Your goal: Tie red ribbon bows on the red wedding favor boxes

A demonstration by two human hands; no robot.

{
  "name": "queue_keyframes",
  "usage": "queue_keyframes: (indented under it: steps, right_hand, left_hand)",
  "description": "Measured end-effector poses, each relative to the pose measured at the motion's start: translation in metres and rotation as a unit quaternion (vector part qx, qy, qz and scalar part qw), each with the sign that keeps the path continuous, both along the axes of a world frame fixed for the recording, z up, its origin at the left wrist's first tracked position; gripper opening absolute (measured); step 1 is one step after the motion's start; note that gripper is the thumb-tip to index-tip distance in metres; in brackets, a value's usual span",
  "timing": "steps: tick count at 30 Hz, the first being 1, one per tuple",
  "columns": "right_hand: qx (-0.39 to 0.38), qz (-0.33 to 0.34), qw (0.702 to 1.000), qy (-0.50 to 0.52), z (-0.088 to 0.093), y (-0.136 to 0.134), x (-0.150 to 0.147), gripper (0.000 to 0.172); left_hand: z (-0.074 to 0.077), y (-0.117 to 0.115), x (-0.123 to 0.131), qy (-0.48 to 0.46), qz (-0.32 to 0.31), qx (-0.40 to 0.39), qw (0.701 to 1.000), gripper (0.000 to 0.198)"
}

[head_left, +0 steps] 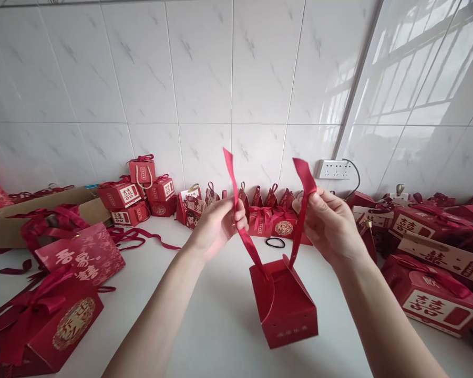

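Observation:
A small red gift box with folded top flaps is in the middle, slightly tilted; I cannot tell whether its base touches the table. A red ribbon runs up from its top in two strands. My left hand pinches the left strand, whose loose end rises above the fingers. The right strand is held between the thumb and fingers of my right hand, its wide end folding over above. Both hands are raised above the box, apart from each other.
A white table carries a black elastic ring, stacked red boxes, a bow-tied box at left and more boxes at right. A cardboard carton holds ribbons. A power strip is on the tiled wall.

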State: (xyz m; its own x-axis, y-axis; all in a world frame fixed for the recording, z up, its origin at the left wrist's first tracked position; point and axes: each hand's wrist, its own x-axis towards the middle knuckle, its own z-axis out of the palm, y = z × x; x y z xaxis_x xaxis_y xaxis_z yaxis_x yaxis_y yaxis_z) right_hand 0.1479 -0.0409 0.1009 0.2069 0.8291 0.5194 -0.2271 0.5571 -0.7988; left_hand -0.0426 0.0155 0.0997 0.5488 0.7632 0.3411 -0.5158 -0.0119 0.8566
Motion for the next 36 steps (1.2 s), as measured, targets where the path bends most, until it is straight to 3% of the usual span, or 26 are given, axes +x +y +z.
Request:
queue_keyframes:
  steps: [7, 10, 13, 15, 18, 21, 25, 30, 36]
  right_hand:
    - [0.049, -0.017, 0.998, -0.030, 0.002, -0.002, 0.005, 0.032]
    - [0.065, -0.015, 0.997, -0.050, 0.004, -0.005, 0.007, 0.033]
    - [0.063, -0.019, 0.995, -0.075, 0.006, -0.005, 0.009, 0.033]
    - [0.057, -0.021, 0.995, -0.080, 0.006, -0.005, 0.010, 0.033]
    - [0.049, -0.015, 0.997, -0.061, 0.008, -0.006, 0.011, 0.035]
    - [0.052, 0.003, 0.997, -0.052, 0.010, -0.008, 0.010, 0.037]
    - [0.064, 0.003, 0.995, -0.076, 0.012, -0.012, 0.009, 0.043]
    - [0.054, -0.027, 0.995, -0.085, 0.014, -0.015, 0.011, 0.044]
    - [0.065, -0.060, 0.993, -0.083, 0.016, -0.015, 0.013, 0.045]
  left_hand:
    - [-0.004, 0.001, 0.008, 0.017, 0.009, -0.045, 0.999, 0.018]
    - [-0.007, 0.003, 0.010, 0.071, 0.035, -0.014, 0.997, 0.024]
    - [-0.006, 0.003, 0.007, 0.165, 0.015, 0.047, 0.985, 0.033]
    - [-0.005, 0.001, 0.004, 0.279, 0.013, 0.112, 0.954, 0.036]
    - [-0.007, -0.002, 0.001, 0.455, 0.044, 0.222, 0.861, 0.034]
    - [-0.018, 0.000, 0.001, 0.563, 0.041, 0.278, 0.777, 0.030]
    - [-0.033, 0.006, 0.004, 0.632, -0.019, 0.281, 0.722, 0.022]
    - [-0.027, 0.009, 0.001, 0.608, -0.109, 0.260, 0.742, 0.014]
    - [-0.010, 0.009, -0.011, 0.591, -0.088, 0.300, 0.744, 0.018]
